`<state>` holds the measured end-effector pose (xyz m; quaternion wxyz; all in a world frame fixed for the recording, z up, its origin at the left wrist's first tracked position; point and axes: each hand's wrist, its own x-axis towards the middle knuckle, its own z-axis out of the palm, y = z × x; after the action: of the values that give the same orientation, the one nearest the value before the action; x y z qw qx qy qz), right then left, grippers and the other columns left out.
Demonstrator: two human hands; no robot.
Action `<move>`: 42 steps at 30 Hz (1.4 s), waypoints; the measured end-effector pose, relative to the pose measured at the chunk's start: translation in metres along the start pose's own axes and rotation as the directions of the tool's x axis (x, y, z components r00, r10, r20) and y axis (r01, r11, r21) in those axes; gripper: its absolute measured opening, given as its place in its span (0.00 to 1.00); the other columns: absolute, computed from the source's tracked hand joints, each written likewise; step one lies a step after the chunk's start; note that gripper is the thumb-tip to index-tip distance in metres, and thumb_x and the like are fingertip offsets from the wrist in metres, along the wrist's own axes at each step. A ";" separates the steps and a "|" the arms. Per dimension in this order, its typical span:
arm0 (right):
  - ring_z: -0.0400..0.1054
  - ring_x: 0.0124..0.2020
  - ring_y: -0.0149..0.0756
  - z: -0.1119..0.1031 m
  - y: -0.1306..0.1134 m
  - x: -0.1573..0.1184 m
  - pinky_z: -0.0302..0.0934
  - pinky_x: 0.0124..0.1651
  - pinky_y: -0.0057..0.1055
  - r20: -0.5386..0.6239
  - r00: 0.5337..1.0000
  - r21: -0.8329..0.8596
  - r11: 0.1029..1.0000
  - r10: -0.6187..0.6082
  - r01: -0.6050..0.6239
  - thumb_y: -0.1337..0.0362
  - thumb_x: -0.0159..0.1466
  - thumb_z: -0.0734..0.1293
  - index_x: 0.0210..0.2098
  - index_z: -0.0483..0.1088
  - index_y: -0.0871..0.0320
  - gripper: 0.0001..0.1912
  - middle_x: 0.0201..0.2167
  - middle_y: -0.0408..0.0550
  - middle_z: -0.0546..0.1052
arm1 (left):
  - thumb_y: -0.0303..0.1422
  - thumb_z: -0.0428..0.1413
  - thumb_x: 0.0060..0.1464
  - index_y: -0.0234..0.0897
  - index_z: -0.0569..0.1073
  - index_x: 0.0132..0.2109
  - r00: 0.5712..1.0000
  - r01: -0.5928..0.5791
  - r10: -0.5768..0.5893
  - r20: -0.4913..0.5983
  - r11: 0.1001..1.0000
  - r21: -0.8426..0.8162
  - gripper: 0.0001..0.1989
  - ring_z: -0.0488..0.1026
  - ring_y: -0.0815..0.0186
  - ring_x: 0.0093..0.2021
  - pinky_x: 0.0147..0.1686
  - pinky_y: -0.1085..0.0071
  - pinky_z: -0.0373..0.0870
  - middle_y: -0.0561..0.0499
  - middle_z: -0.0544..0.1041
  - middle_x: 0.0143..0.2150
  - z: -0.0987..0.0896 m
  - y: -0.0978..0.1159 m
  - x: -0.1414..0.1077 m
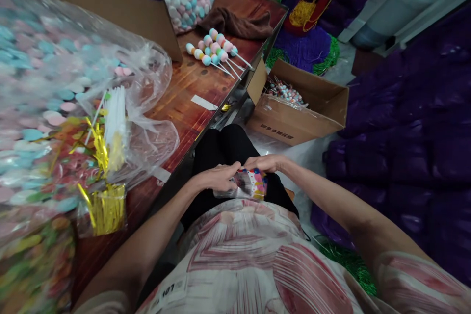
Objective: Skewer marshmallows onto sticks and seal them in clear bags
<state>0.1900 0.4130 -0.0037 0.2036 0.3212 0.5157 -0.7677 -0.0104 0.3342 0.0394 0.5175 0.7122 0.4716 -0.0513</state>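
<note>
In my lap lies a small clear plastic bag (253, 184) with a colourful printed pattern. My left hand (222, 176) pinches its upper left part, the thumb pointing toward the other hand. The top edge on the right is gripped by my right hand (267, 163), whose fingers are curled and partly hidden. Both hands nearly meet over the bag, above my black trousers. On the table to the left, several skewers of pastel marshmallows (213, 48) lie side by side with white sticks toward the table edge.
A big clear bag of marshmallows (44, 68) covers the table's left, with white sticks (116, 117) and gold twist ties (106, 211) on it. An open cardboard box (294, 127) holding wrapped skewers stands beyond my knees. Purple wrapped bundles (397, 167) line the right. A brown cloth (239, 23) lies farther back.
</note>
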 end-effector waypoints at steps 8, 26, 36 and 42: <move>0.68 0.24 0.32 0.003 -0.023 -0.011 0.62 0.27 0.24 0.123 0.992 -0.079 0.997 0.032 -0.022 0.44 0.45 0.80 0.31 0.75 0.63 0.29 0.24 0.43 0.76 | 0.36 0.62 0.39 0.40 0.63 0.42 0.998 -0.051 0.057 0.027 0.981 -0.185 0.22 0.71 0.60 0.34 0.30 0.70 0.61 0.53 0.70 0.32 -0.003 -0.011 0.013; 0.68 0.29 0.34 0.043 -0.012 -0.062 0.63 0.33 0.27 -0.577 0.754 0.221 0.829 -0.313 0.513 0.55 0.49 0.80 0.40 0.75 0.61 0.24 0.32 0.45 0.77 | 0.62 0.63 0.38 0.35 0.76 0.51 0.836 -0.534 -0.183 -0.517 -0.054 -0.844 0.41 0.73 0.50 0.55 0.53 0.60 0.67 0.38 0.77 0.53 0.043 0.004 0.008; 0.68 0.34 0.37 0.086 -0.098 -0.030 0.64 0.37 0.30 -0.560 0.609 -0.052 0.757 -0.562 0.651 0.56 0.60 0.72 0.48 0.72 0.59 0.19 0.38 0.46 0.77 | 0.44 0.68 0.46 0.31 0.77 0.51 0.619 -0.731 -0.500 -0.605 -0.084 -0.678 0.28 0.81 0.52 0.45 0.48 0.60 0.75 0.40 0.83 0.42 -0.023 0.051 -0.026; 0.65 0.33 0.38 0.087 -0.117 -0.014 0.60 0.37 0.30 -0.736 0.296 -0.425 0.756 -0.609 0.498 0.55 0.57 0.74 0.38 0.70 0.55 0.14 0.32 0.44 0.74 | 0.39 0.70 0.42 0.33 0.76 0.52 0.435 -0.790 -0.699 -0.568 0.007 -0.614 0.29 0.82 0.57 0.37 0.41 0.65 0.77 0.47 0.83 0.36 -0.033 0.033 -0.045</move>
<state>0.1001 0.3772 0.1060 -0.3316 0.4391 0.6673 -0.5019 -0.0242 0.3315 0.1023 0.4982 0.0226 0.4985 0.7091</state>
